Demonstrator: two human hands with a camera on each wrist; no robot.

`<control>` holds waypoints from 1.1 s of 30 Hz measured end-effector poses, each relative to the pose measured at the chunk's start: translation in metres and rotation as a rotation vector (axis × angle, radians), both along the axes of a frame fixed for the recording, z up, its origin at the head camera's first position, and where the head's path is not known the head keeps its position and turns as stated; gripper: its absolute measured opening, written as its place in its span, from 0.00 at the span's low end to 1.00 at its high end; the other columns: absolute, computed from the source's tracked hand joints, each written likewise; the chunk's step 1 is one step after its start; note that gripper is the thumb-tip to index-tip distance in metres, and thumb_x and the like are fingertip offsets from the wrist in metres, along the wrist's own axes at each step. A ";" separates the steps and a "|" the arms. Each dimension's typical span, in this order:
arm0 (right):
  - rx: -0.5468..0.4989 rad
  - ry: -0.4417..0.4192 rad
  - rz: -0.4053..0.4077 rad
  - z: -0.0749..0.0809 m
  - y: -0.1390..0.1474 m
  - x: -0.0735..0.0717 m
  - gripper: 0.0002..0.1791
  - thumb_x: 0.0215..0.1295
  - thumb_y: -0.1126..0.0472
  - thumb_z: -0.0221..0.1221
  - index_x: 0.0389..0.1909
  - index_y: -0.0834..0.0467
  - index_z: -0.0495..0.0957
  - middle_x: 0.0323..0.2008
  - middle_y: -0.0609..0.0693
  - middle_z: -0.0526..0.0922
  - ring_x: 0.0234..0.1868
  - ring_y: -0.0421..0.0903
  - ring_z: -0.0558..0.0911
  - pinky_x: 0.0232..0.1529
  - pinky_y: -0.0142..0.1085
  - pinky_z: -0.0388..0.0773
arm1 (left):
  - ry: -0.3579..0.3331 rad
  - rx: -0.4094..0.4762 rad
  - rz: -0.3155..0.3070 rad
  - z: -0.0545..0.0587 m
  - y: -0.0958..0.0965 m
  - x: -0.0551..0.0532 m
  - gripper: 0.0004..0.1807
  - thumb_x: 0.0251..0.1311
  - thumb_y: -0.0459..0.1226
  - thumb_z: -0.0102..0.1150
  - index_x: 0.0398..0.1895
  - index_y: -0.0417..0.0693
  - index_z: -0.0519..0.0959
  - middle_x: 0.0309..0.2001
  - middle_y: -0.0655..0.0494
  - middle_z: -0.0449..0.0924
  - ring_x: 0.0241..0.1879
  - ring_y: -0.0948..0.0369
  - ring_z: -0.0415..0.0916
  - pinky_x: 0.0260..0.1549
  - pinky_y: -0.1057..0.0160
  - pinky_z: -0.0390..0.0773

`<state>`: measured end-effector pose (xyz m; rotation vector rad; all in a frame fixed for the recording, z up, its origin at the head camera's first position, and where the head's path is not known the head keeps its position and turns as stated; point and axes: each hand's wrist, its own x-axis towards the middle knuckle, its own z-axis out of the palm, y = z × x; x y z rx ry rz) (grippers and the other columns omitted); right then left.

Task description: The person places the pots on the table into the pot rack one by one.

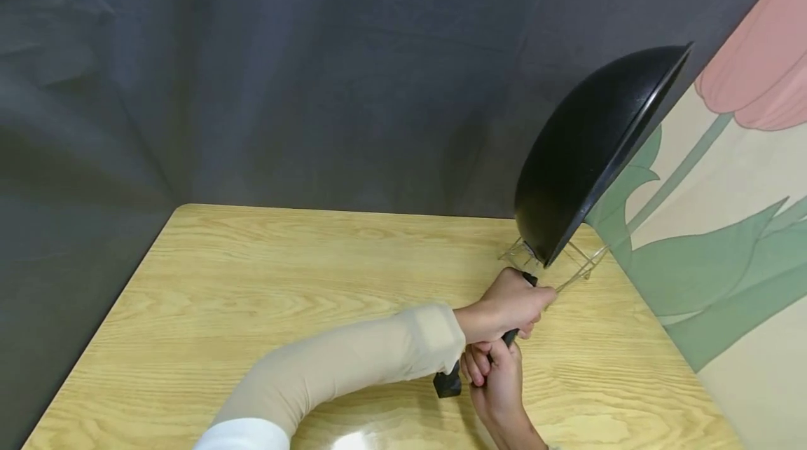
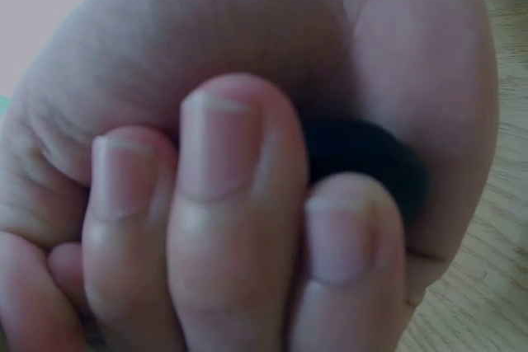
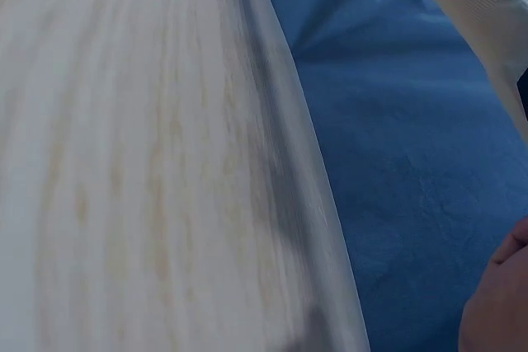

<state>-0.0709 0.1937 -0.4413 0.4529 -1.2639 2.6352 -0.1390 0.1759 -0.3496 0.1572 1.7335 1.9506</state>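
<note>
A large black wok is tilted steeply at the right of the head view, its rounded underside towards the left and its rim facing right. Both hands grip its dark handle. The left hand is higher up, close below the wok's rim; its curled fingers wrap the black handle in the left wrist view. Lower down, the right hand holds the handle's end. Behind the lower edge of the wok stands a thin wire rack, partly hidden by it.
The wooden table stretches to the left of the arms. Dark sheeting hangs behind and at the left; a flower-patterned wall borders the right. Beneath the left sleeve shows a small black block.
</note>
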 end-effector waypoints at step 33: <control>-0.093 -0.194 0.081 -0.004 0.009 0.013 0.17 0.67 0.72 0.34 0.19 0.58 0.46 0.13 0.48 0.43 0.14 0.44 0.43 0.21 0.35 0.37 | 0.098 -0.232 -0.081 -0.011 0.015 0.004 0.25 0.54 0.32 0.60 0.03 0.50 0.62 0.05 0.56 0.60 0.04 0.62 0.56 0.06 0.67 0.56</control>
